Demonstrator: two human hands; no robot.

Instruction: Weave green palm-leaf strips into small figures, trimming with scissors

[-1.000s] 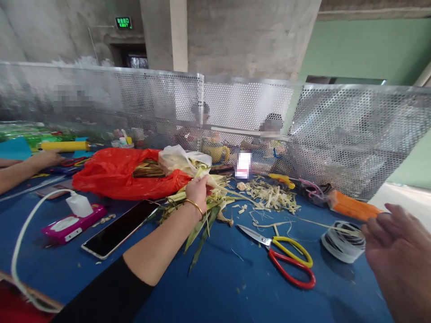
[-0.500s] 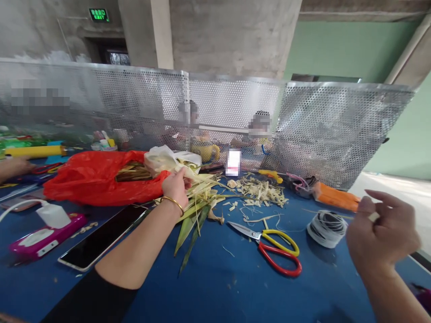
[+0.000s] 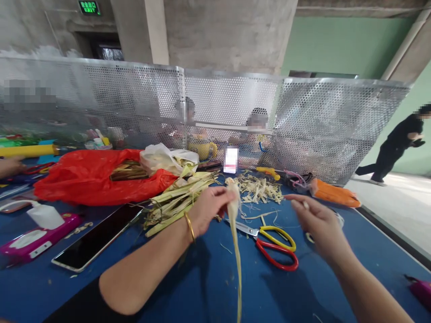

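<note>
My left hand [image 3: 210,210], with a gold bangle at the wrist, is closed on the top of a long pale leaf strip [image 3: 236,251] that hangs toward me above the blue table [image 3: 208,287]. My right hand [image 3: 316,224] hovers just right of it, fingers curled around a small pale piece I cannot make out. Scissors with yellow and red handles [image 3: 274,244] lie on the table between the two hands. A bundle of green-yellow leaves [image 3: 178,197] lies left of my left hand.
A red plastic bag [image 3: 87,177] and a white bag [image 3: 164,159] sit behind the leaves. A phone [image 3: 94,237] and a pink case [image 3: 37,235] lie at left. Leaf scraps [image 3: 259,188], an orange tool [image 3: 333,194], a perforated metal screen [image 3: 235,112]; people behind it, one walking at right.
My left hand left the leaf bundle and lifted one long strip toward me. My right hand came in from the far right to the middle, over the white roll by the scissors.
</note>
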